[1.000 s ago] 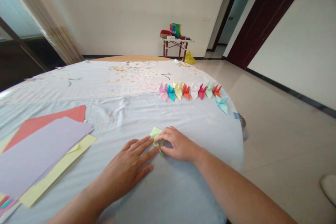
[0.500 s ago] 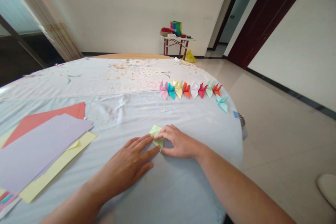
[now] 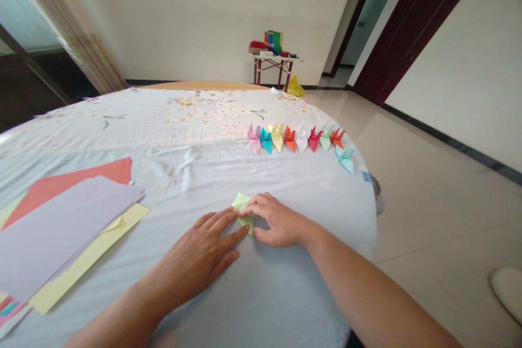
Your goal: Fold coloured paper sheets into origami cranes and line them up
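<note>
- In the head view, a light green folded paper (image 3: 243, 211) is being held down on the desk (image 3: 265, 293), near its front edge and between the two hands.
- The left hand (image 3: 199, 253) is being laid flat with its fingers spread, and its fingertips are being pressed against the paper's left side.
- The right hand (image 3: 277, 223) is being kept curled over the paper's right side, with index finger and thumb touching it; whether the paper is being pinched cannot be told.
- A row of coloured paper cranes (image 3: 296, 140) is being kept well apart, farther back on the right.
- A lilac sheet (image 3: 61, 228) is being carried on a red sheet (image 3: 73, 180) and a yellow sheet (image 3: 89, 261) at the left.
</note>
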Available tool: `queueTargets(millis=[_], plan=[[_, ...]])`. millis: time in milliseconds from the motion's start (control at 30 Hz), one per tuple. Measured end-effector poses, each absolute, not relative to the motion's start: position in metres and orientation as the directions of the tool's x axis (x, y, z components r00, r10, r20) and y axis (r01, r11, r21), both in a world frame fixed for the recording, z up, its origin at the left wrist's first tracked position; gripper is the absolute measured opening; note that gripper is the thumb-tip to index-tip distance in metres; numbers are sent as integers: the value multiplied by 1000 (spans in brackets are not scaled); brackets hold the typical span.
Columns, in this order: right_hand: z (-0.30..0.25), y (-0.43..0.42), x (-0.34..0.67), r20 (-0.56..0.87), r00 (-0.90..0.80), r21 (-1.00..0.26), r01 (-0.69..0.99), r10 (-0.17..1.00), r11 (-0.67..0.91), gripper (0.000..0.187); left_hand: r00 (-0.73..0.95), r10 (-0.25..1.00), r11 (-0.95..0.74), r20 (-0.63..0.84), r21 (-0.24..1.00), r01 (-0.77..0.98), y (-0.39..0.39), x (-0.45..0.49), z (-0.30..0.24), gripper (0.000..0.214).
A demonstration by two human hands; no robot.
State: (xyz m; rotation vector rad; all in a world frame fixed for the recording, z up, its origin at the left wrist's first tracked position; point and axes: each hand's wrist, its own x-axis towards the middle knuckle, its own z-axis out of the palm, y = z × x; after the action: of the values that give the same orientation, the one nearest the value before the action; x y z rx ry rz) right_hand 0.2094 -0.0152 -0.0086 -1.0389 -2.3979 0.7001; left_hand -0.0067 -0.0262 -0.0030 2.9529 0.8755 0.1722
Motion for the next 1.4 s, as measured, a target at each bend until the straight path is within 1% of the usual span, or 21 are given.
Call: queueTargets(millis=[300,367,500,633,1133,1267,1400], plan=[[-11,-19,207,223,-584,-572,570,781,590,29,822,565,-824,69,114,556,-26,-4,0,43],[-12,-21,207,218,-568,-544,604,793,582,27,822,563,-825,88,123,552,-27,-4,-1,43],[-9,-26,208,210,-544,-450,684,812,574,27,818,561,-827,124,136,546,-27,-6,-2,44],[-7,-30,208,202,-580,-390,691,789,608,22,819,565,-823,99,131,553,-28,-6,-1,47],[-13,-29,209,213,-558,-476,658,802,584,24,815,577,-814,48,116,570,-29,-11,-7,50],[-12,-30,209,214,-556,-477,659,804,582,27,818,572,-816,64,145,560,-28,-10,-8,51],[-12,-31,208,201,-565,-467,663,800,586,25,814,578,-808,56,180,561,-28,-9,-5,53]])
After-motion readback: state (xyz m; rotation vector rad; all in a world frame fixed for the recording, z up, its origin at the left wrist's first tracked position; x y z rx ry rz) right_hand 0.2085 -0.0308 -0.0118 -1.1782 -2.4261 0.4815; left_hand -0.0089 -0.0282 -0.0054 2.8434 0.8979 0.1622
